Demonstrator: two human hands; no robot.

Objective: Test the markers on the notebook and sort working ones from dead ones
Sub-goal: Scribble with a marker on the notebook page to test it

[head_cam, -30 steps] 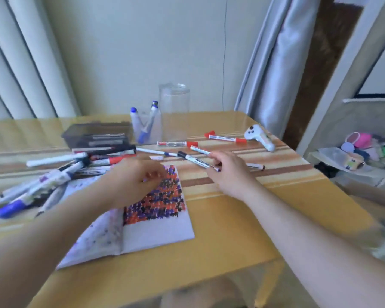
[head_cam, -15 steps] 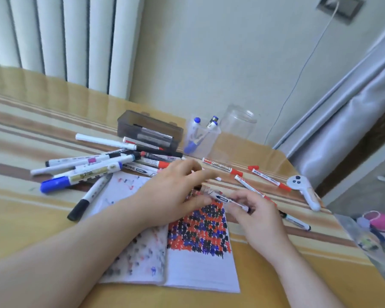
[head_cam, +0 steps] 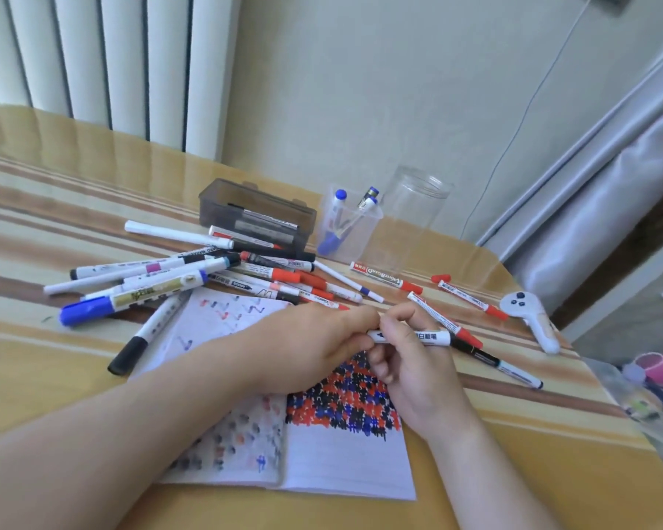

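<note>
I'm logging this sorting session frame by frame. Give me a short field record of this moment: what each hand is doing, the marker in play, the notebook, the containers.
right hand: grips the white marker's barrel
left hand: holds the same marker's near end, likely at the cap
white marker: held over the notebook, black end pointing right
notebook: open, right page dense with red, blue and black test marks
clear cup: holds blue-capped markers
glass jar: looks empty
dark box: markers lying inside
loose markers: heaped left of and behind the notebook
</note>
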